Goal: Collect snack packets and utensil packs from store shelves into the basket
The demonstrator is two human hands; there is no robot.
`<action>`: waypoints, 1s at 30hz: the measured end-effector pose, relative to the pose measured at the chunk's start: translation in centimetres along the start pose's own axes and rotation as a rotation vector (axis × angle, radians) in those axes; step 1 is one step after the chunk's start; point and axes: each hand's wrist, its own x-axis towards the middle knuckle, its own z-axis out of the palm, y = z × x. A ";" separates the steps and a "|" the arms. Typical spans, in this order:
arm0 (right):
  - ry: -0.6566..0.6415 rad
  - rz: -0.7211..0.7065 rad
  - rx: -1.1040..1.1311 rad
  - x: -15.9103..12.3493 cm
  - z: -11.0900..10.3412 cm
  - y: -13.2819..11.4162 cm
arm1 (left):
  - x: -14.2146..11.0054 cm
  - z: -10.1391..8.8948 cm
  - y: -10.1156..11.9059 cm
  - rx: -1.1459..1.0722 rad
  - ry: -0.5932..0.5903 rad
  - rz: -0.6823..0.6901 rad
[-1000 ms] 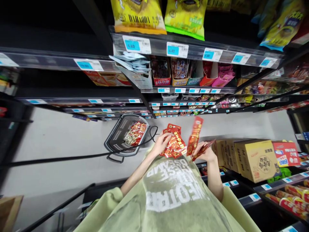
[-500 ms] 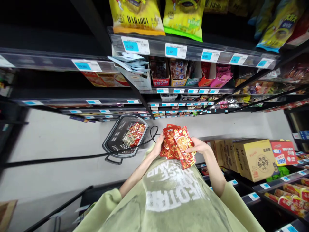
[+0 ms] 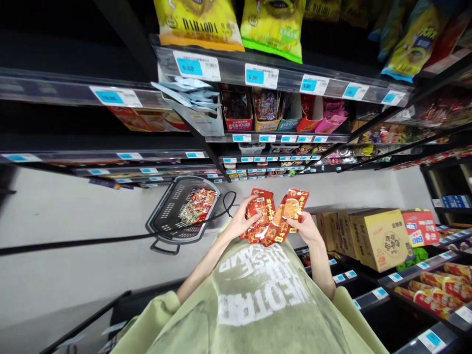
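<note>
Several flat red packets with yellow lettering are spread between my two hands, just in front of my shirt. My left hand [image 3: 243,220] is closed on a stack of red packets [image 3: 261,204], thumb across their front. Between the thumb and fingers of my right hand [image 3: 307,227] is a red packet [image 3: 294,206] with a picture of a bowl of food. Its lower end overlaps the other packets. On the floor to the left, a dark grey shopping basket [image 3: 157,215] holds a heap of small red and pale packets [image 3: 201,204].
Shelves [image 3: 280,105] with yellow snack bags [image 3: 199,24] and price tags stand ahead. At the right are cardboard cartons [image 3: 379,241] and a low shelf with red-and-yellow cans or tubes [image 3: 438,290]. A black cord [image 3: 121,242] crosses the view at the left.
The packets have been fanned apart, with the one in my right hand shifted up and to the right. My left hand has moved further over the front of its stack. The view has shifted slightly.
</note>
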 end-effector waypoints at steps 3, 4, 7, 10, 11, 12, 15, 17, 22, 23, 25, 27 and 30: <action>0.025 -0.029 -0.062 0.5 2.4 0.3 | 0.3 -0.2 0.1 0.035 -0.071 -0.001; 0.036 -0.048 -0.086 0.7 3.1 0.4 | 0.3 -0.3 0.0 0.003 -0.072 -0.014; 0.046 -0.094 -0.167 1.0 4.4 0.7 | 0.1 -0.3 -0.3 -0.043 -0.053 -0.017; -0.021 -0.100 -0.249 1.1 4.6 0.9 | -0.2 -0.2 -0.3 0.038 -0.007 -0.004; -0.046 -0.103 -0.262 1.1 4.5 0.9 | -0.2 -0.2 -0.2 0.053 0.009 -0.008; -0.057 -0.108 -0.268 1.1 4.2 0.9 | -0.3 -0.2 -0.2 0.054 0.022 -0.014; 0.038 -0.130 -0.216 0.8 2.8 0.3 | -0.6 -0.5 -0.3 0.017 0.051 -0.044; 0.146 -0.160 -0.067 0.2 1.3 -0.3 | -0.7 -0.8 -0.8 -0.018 0.072 -0.075; 0.224 -0.471 0.558 -1.8 -2.0 -1.2 | -1.1 -1.2 -2.6 -0.059 0.081 -0.130; 0.220 -0.511 0.631 -2.0 -2.1 -1.1 | -1.1 -1.3 -2.9 -0.064 0.072 -0.134; 0.172 -0.492 0.674 -2.0 -1.4 -0.8 | -1.0 -1.3 -3.2 -0.067 0.057 -0.135; 0.104 -0.373 0.555 -1.5 0.3 -0.3 | -0.8 -1.3 -3.2 -0.049 0.046 -0.122; 0.046 -0.170 0.224 -0.5 3.7 1.2 | -0.7 -1.4 -3.1 -0.011 0.037 -0.102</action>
